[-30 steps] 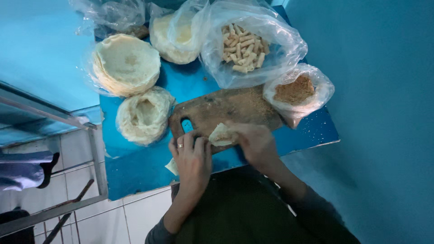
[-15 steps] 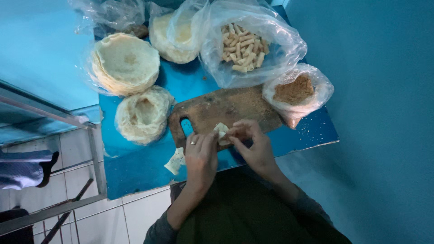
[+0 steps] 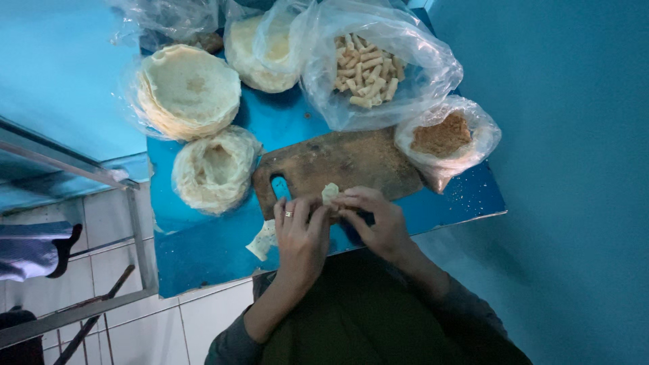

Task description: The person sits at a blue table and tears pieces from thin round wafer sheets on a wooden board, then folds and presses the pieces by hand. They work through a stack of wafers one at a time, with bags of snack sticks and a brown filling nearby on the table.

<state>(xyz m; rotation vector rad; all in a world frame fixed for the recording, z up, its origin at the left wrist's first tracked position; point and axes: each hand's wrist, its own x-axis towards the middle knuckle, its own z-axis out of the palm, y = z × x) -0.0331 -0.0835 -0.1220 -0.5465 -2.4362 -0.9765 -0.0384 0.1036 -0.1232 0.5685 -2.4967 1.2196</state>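
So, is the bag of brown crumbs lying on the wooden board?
No, the bag of brown crumbs sits on the blue table, beside the wooden board.

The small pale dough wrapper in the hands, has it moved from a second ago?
Yes. The small pale dough wrapper has come nearer the person, from over the brown wooden cutting board to its near edge.

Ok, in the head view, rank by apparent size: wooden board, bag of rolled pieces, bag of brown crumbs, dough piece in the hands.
1. Bag of rolled pieces
2. Wooden board, partly hidden, so close to first
3. Bag of brown crumbs
4. Dough piece

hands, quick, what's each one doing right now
Left hand: fingers closed on the small dough piece.
Right hand: fingers pinching the same dough piece, above the wooden board.
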